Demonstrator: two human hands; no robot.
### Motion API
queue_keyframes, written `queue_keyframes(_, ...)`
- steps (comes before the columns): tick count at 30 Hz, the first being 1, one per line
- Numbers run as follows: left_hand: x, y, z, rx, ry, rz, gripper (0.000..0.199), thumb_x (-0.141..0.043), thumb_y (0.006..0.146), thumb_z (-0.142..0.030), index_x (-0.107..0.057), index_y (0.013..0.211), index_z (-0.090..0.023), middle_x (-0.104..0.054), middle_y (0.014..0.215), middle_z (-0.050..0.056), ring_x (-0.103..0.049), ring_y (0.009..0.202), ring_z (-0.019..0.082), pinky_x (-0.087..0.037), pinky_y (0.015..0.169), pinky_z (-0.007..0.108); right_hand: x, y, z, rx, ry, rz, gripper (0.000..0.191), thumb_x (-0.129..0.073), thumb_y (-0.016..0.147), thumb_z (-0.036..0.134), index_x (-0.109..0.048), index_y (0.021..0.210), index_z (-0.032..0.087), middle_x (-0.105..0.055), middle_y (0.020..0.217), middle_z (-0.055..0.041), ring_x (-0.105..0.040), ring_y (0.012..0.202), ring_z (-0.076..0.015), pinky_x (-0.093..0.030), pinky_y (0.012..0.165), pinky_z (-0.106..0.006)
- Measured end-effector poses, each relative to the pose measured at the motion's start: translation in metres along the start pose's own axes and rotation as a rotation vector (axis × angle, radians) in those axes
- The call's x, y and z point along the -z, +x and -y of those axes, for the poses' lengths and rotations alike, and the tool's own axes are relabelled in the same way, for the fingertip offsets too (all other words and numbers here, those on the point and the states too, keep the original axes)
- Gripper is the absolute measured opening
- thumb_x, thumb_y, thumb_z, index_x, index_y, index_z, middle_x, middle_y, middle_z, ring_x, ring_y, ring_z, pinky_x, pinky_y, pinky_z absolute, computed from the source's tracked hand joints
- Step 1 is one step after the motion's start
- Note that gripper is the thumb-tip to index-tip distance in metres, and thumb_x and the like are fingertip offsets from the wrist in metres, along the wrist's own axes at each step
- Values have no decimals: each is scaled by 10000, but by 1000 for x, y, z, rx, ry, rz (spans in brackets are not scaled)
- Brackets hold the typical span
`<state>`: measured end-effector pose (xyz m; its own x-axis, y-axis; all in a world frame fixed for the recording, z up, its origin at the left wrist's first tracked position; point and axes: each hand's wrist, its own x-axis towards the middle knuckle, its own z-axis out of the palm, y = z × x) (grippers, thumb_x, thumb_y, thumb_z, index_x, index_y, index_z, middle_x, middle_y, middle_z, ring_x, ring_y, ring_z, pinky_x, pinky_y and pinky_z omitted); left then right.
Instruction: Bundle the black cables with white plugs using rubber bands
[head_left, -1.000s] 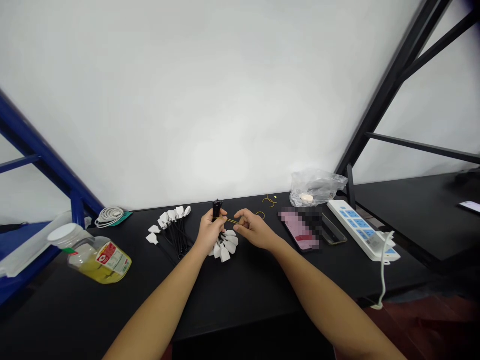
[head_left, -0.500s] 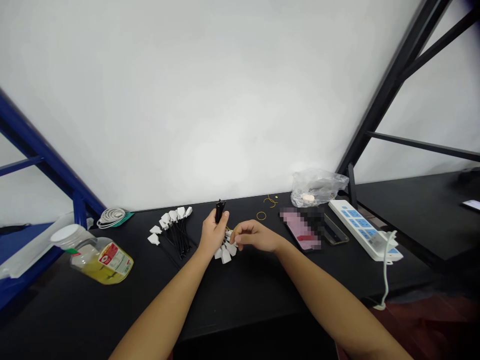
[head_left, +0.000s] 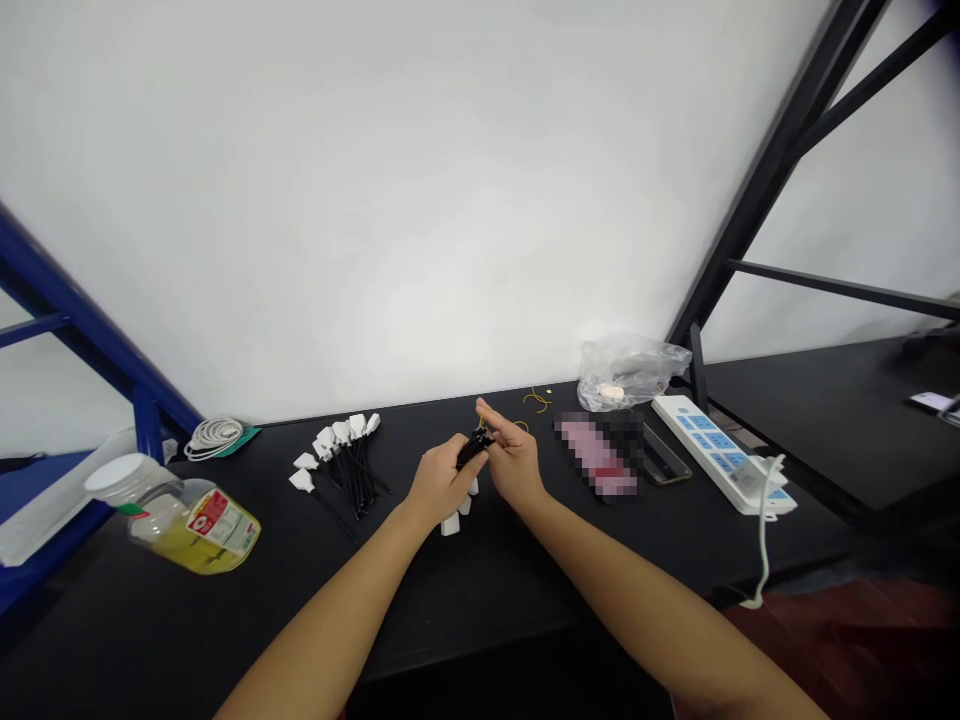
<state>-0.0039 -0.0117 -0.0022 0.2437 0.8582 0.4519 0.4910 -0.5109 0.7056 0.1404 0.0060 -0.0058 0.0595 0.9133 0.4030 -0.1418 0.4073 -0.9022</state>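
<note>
Near edge: the counter (head_left: 465,600) ends on the person's side of both hands, with black surface between its edge and the grip.
Left hand (head_left: 442,478): closed around the bundle.
Right hand (head_left: 517,468): upright at the bundle's far right side, some fingers extended, touching or just beside the dark tips; cannot tell whether it grips.
Bundle (head_left: 475,447): black stems between the palms, dark tips up and toward the right hand; long axis slants from near left to far right.
White ends (head_left: 450,525): below the left hand, on the near side.
Yellow band (head_left: 481,420): a thin strand by the right fingertips, partly hidden.
Left side: white-headed black pieces (head_left: 349,465) lie fanned apart from the left hand; the jar (head_left: 184,515) stands tilted-looking beyond them.
Right side: pink phone-like item (head_left: 598,460), dark phone (head_left: 664,455), then power strip (head_left: 716,450), all apart from the right hand.
Far edge: coiled cable (head_left: 214,438) left, yellow scraps (head_left: 537,402) and plastic bag (head_left: 637,365) right, before the wall (head_left: 420,220).
</note>
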Motion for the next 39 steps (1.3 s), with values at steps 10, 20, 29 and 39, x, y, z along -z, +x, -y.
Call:
queue_keyframes(10, -1, 0, 0, 32, -66, 38, 319, -482, 983, -476, -520, 832, -197, -534, 658, -20, -512, 583, 132, -343, 562, 264, 5, 2, 9, 120, 58, -145, 292, -787, 784, 421, -783, 1020, 249, -715, 1257, -93, -579, 516, -104, -567, 537, -319)
queue_keyframes(20, 1, 0, -7, 28, 18, 147, 358, -417, 996, -525, -470, 829, -213, -566, 688, -12, -542, 602, 151, -364, 584, 267, 13, -1, 15, 257, 41, 126, 507, -811, 716, 597, -763, 1083, 250, -746, 1174, -110, -726, 960, -275, -584, 817, -394)
queue_keyframes(29, -1, 1, -8, 17, 84, 126, 68, -517, 874, -228, -584, 872, -220, -648, 758, 23, -626, 689, 193, -433, 612, 280, 19, 4, 28, 159, -322, 277, 262, -859, 682, 328, -698, 852, 211, -766, 902, -50, -713, 800, -209, -556, 743, -333)
queue_keyframes(39, -4, 3, 9, 247, -251, -134, 345, -636, 866, -421, -571, 1120, -198, -601, 709, -34, -542, 570, 119, -396, 537, 223, 22, 10, 17, -167, -125, 481, 505, -724, 838, 400, -475, 1239, 222, -591, 694, 70, -541, 554, -103, -417, 516, -217)
